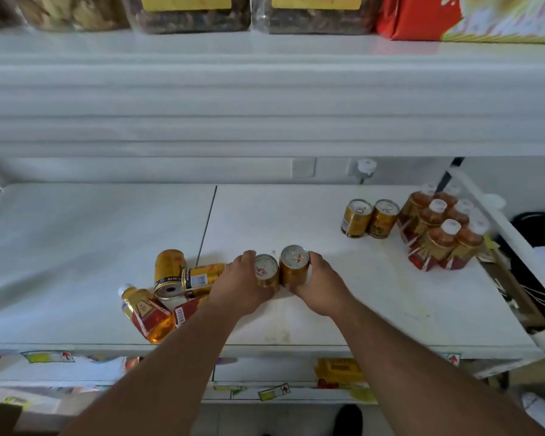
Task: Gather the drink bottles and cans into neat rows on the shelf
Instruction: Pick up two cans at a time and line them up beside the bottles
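Left hand: the left hand [239, 286] is curled round the left can [266, 270], fingers wrapped over its far side, thumb side hidden.
Right hand: the right hand [323, 286] grips the right can [294, 265] from its right side, fingers curved round the body.
Held cans: both stand upright on the white shelf [343, 297] near its front middle, tops up, sides touching between the two hands.
Loose pile: just left of the left hand lie two tipped cans [183, 273], one with its base facing the camera, the other crossing it on its side.
Fallen bottles: a tea bottle [145, 313] lies tilted at the shelf's front edge beside those cans; a second one [188, 308] is mostly hidden under the left wrist.
Standing cans: a pair of cans [370, 218] stands upright side by side, well apart from the hands, toward the back right.
Bottle rows: a group of upright bottles [442, 229] with white caps sits in two rows at the far right, just beside that pair.
Upper shelf: packaged goods [195, 14] line the board above.
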The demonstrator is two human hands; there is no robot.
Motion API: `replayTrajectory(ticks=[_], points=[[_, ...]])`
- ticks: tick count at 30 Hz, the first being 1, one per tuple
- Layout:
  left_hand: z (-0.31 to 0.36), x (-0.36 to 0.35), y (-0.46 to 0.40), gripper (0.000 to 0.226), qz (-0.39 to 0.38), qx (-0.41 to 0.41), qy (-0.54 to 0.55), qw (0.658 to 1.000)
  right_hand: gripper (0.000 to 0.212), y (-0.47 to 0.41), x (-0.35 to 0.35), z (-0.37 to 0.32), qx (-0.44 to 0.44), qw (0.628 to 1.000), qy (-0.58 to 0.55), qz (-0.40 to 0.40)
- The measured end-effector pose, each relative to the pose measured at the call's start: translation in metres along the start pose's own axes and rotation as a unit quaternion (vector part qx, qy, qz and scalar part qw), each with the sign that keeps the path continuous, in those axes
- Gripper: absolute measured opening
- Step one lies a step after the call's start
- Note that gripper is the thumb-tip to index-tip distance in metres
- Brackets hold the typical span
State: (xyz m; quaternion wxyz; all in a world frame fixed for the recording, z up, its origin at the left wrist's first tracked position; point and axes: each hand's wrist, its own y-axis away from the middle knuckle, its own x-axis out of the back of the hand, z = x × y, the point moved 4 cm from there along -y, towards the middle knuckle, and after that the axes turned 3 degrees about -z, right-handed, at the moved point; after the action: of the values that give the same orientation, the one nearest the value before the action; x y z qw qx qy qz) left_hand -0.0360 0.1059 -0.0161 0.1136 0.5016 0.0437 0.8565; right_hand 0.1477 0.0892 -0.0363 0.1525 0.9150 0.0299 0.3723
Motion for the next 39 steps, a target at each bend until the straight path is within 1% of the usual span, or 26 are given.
replayTrajectory(ticks=[3,8,12,22,27,33,39], points=[[0.000,-0.002,-0.005,0.069,-0.007,0.012,-0.007,1.000,0.065,-0.009,0.001,-0.001,0.009,0.999,-0.032,-0.001],[0.003,-0.002,-0.009,0.062,-0.009,0.025,-0.004,1.000,0.069,-0.017,0.003,-0.001,0.025,0.997,-0.072,-0.019],[0.004,-0.001,-0.009,0.059,-0.010,0.026,0.003,1.000,0.066,-0.020,0.001,0.002,0.028,0.995,-0.095,-0.011],[0.004,0.006,-0.006,0.059,-0.002,0.026,0.096,0.995,0.063,-0.016,0.007,0.004,0.034,0.992,-0.115,0.024],[0.010,0.013,-0.005,0.063,-0.006,0.015,0.133,0.991,0.058,-0.002,0.022,0.001,0.036,0.991,-0.123,0.049],[0.023,0.016,0.001,0.061,0.007,-0.011,0.180,0.984,0.058,0.017,0.035,0.006,0.040,0.986,-0.131,0.093],[0.049,0.016,0.021,0.059,0.020,-0.040,0.212,0.976,0.055,0.040,0.053,0.013,0.052,0.983,-0.148,0.095]])
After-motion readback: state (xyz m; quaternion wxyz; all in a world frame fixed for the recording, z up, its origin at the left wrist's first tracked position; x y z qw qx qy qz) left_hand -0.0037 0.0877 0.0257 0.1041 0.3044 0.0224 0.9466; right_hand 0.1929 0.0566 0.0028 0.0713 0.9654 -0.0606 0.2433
